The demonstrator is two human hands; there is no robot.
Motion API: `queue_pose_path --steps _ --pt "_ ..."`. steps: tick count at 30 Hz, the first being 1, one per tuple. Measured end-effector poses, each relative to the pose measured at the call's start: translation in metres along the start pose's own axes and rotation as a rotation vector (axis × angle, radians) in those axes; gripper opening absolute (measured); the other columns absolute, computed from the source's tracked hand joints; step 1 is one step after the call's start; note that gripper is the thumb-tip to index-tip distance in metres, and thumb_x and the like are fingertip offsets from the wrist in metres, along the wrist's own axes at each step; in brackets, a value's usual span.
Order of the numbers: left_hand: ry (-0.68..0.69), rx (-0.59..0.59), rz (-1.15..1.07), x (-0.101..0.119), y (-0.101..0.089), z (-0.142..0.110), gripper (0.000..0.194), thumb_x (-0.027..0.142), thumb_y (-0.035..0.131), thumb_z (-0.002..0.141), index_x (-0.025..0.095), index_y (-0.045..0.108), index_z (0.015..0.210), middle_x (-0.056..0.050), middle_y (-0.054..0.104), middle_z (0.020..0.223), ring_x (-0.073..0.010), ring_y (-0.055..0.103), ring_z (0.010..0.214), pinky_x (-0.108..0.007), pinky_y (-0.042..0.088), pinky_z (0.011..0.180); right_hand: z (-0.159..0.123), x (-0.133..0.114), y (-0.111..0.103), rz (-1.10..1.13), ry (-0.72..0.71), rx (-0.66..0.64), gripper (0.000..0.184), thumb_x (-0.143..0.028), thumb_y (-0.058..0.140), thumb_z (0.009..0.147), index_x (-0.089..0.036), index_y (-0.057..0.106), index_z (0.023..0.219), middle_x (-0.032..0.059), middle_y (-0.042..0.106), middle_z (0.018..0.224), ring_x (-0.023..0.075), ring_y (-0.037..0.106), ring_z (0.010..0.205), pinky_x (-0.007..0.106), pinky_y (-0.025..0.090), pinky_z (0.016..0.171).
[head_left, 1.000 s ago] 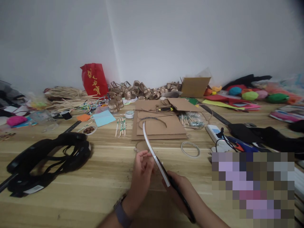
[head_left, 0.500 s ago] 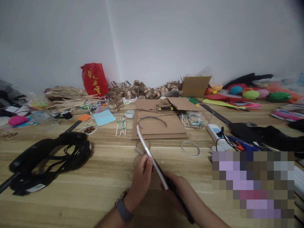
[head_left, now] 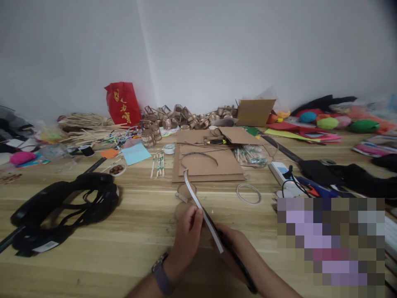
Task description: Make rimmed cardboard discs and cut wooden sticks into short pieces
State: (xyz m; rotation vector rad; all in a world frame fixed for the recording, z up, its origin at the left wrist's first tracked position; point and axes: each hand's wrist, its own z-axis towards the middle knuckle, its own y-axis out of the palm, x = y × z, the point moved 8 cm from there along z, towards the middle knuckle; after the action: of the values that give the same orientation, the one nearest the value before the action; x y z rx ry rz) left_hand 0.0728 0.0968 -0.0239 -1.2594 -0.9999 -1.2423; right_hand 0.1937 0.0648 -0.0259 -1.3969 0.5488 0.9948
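Observation:
My left hand point(head_left: 187, 234) pinches a narrow white strip point(head_left: 191, 189) between thumb and fingers, near the strip's middle. The strip slants from the cardboard down toward my right hand, and its far tip is brownish. My right hand point(head_left: 240, 244) is closed around a long, thin black tool point(head_left: 237, 258), whose dark front end lies close along the strip; its exact kind is unclear. Part of my right hand's fingers is hidden behind the strip and tool. Ahead are a curved brown strip point(head_left: 200, 155) on cardboard sheets point(head_left: 211, 167) and a small ring-shaped piece point(head_left: 182, 197).
A roll of tape point(head_left: 249, 194) lies right of my hands. Bundled black straps point(head_left: 62, 211) occupy the left side. Packaged sticks point(head_left: 158, 165), a bowl of brown beads point(head_left: 118, 169), a power strip point(head_left: 281, 174) and small bamboo baskets point(head_left: 186, 118) lie further out. The lower right is pixelated.
Both hands, the white strip and the black tool have shifted slightly right and down. My left hand still pinches the strip, and my right hand keeps the tool.

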Motion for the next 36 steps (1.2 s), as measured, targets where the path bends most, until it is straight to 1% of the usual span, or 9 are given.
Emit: queue_pose_path --steps 5,10,15,18,21,24,27,32,36 --pt "-0.009 0.007 -0.007 0.001 0.001 -0.001 0.042 0.057 0.039 0.09 0.021 0.043 0.069 0.004 0.04 0.062 -0.0131 0.038 0.058 -0.025 0.033 0.055 0.0 -0.004 -0.001 0.056 -0.01 0.023 0.031 -0.017 0.046 0.066 -0.017 0.072 0.083 0.0026 0.073 0.076 0.0215 0.066 0.072 0.026 0.051 0.066" --pt "0.01 0.028 0.007 0.007 -0.001 -0.002 0.044 0.059 0.04 0.089 0.021 0.044 0.067 0.004 0.04 0.06 -0.0133 0.039 0.057 -0.025 0.034 0.056 -0.001 -0.001 -0.002 0.044 0.015 0.033 0.03 -0.017 0.047 0.065 -0.018 0.072 0.082 0.0005 0.07 0.068 0.0197 0.064 0.067 0.025 0.051 0.064" --pt "-0.007 0.029 0.002 0.005 0.0 -0.003 0.044 0.059 0.04 0.089 0.021 0.044 0.066 0.004 0.039 0.059 -0.0131 0.038 0.056 -0.025 0.033 0.054 -0.002 -0.002 -0.004 0.029 0.025 0.048 0.026 -0.018 0.048 0.067 -0.019 0.071 0.079 0.0005 0.068 0.065 0.0189 0.061 0.064 0.023 0.049 0.059" --pt "-0.013 0.032 0.0 0.003 0.0 -0.003 0.044 0.058 0.04 0.089 0.021 0.044 0.066 0.004 0.039 0.059 -0.0132 0.039 0.057 -0.025 0.033 0.055 -0.002 -0.001 -0.002 0.024 0.047 0.033 0.025 -0.019 0.047 0.065 -0.019 0.07 0.076 -0.0001 0.068 0.064 0.0192 0.061 0.064 0.024 0.049 0.061" --pt "-0.019 0.03 0.004 0.003 -0.001 -0.001 0.043 0.057 0.039 0.089 0.021 0.043 0.067 0.004 0.04 0.06 -0.0132 0.039 0.058 -0.025 0.033 0.055 -0.001 -0.001 -0.001 0.063 0.073 0.005 0.025 -0.02 0.046 0.067 -0.02 0.069 0.075 -0.0005 0.067 0.064 0.0199 0.062 0.065 0.026 0.05 0.064" --pt "-0.016 0.055 0.009 0.005 -0.005 0.0 0.041 0.054 0.039 0.091 0.021 0.042 0.067 0.004 0.042 0.062 -0.0132 0.041 0.059 -0.025 0.034 0.056 -0.001 -0.003 -0.002 0.107 0.087 -0.005 0.025 -0.02 0.044 0.068 -0.021 0.069 0.074 -0.0001 0.068 0.064 0.0211 0.063 0.067 0.027 0.05 0.064" --pt "-0.011 0.079 0.018 0.008 -0.009 0.001 0.04 0.052 0.038 0.092 0.021 0.041 0.067 0.004 0.042 0.061 -0.0132 0.041 0.059 -0.025 0.034 0.056 -0.001 -0.004 -0.002 0.077 0.072 -0.011 0.024 -0.021 0.047 0.067 -0.021 0.07 0.073 0.0 0.068 0.063 0.022 0.063 0.068 0.027 0.05 0.065" --pt "0.016 0.056 0.03 0.008 -0.009 0.002 0.036 0.049 0.042 0.09 0.021 0.043 0.069 0.005 0.041 0.061 -0.0123 0.039 0.057 -0.023 0.033 0.054 -0.001 -0.004 -0.002 0.03 0.01 0.026 0.026 -0.019 0.046 0.066 -0.019 0.07 0.078 0.0013 0.071 0.07 0.0205 0.064 0.067 0.026 0.049 0.063" --pt "0.021 0.036 -0.015 0.004 -0.006 0.002 0.035 0.05 0.043 0.09 0.021 0.043 0.07 0.005 0.04 0.062 -0.0116 0.038 0.057 -0.023 0.033 0.053 -0.001 0.002 0.002 -0.025 0.017 0.015 0.025 -0.018 0.049 0.066 -0.018 0.07 0.08 0.0027 0.072 0.074 0.0187 0.062 0.064 0.025 0.048 0.061"
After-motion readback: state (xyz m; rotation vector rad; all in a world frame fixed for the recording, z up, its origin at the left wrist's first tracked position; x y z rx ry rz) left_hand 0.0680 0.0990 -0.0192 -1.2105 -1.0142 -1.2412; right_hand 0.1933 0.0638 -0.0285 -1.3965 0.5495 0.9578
